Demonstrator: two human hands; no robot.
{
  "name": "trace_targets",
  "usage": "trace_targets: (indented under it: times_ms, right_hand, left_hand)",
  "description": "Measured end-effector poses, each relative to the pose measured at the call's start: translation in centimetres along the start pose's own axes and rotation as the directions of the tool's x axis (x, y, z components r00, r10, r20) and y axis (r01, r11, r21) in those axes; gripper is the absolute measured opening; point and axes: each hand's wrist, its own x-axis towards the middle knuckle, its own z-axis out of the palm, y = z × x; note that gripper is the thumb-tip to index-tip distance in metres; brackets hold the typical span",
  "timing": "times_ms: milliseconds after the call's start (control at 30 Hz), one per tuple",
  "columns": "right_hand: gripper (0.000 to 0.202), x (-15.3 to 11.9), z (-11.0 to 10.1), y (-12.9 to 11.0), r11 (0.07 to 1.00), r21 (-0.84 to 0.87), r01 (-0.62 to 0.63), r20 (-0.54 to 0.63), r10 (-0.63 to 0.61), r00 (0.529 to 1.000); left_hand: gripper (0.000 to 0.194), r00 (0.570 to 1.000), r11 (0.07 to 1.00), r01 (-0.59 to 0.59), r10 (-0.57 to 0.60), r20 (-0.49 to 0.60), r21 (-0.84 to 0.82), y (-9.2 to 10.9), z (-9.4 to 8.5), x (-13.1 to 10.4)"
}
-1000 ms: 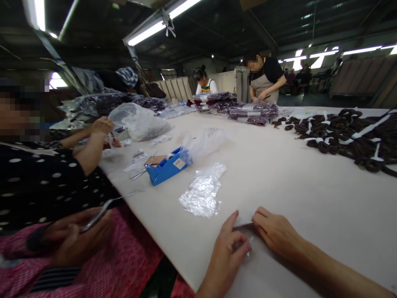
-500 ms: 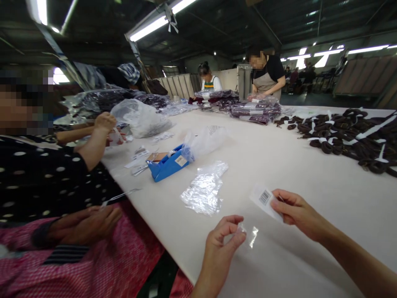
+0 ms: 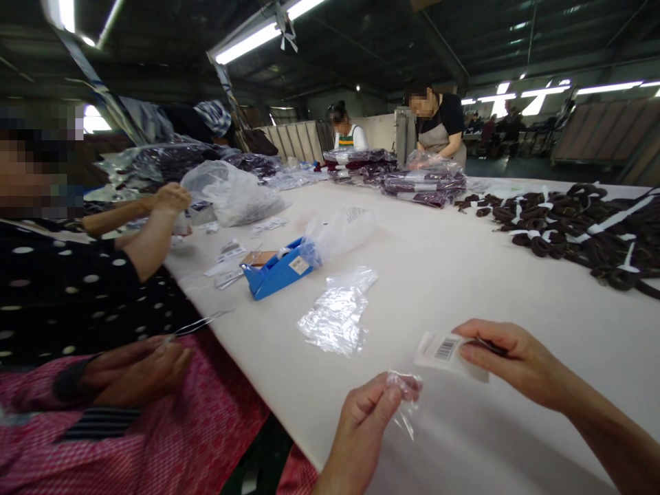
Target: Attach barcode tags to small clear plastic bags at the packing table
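My left hand (image 3: 368, 412) pinches a small clear plastic bag (image 3: 405, 412), whose film hangs below and wraps over the fingertips. To its right, my right hand (image 3: 502, 357) grips a white barcode tag (image 3: 442, 350) between thumb and fingers. The tag's left end points at the bag, with a small gap between the two. Both hands are above the white tabletop (image 3: 433, 275). Just beyond my left hand lies a pile of shiny clear plastic bags (image 3: 337, 309).
A blue tape dispenser (image 3: 278, 271) stands beside loose tags (image 3: 229, 254). Bundled dark cords (image 3: 567, 227) lie at right; bagged garments (image 3: 423, 182) are stacked behind. At left, a co-worker's hands (image 3: 139, 371) and another's raised hand (image 3: 172, 199) work near the table edge.
My left hand has shifted slightly right and the bag now lies over its fingertips. The tag in my right hand has turned more level. At left, co-workers' hands moved a little.
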Motion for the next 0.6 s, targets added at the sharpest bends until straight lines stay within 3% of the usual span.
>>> trace_targets:
  times_ms: [433, 600]
  right_hand:
    - [0.027, -0.6, 0.0, -0.8, 0.999, -0.036, -0.005, 0.041, 0.007, 0.999]
    - [0.027, -1.1, -0.1, -1.4, 0.998, -0.062, -0.005, 0.106, 0.012, 0.994]
  left_hand:
    - [0.004, 0.996, 0.983, 0.034, -0.047, -0.071, -0.178, -0.8, 0.3, -0.1]
    - [0.002, 0.995, 0.988, 0.038, -0.051, -0.087, -0.150, -0.8, 0.4, 0.2]
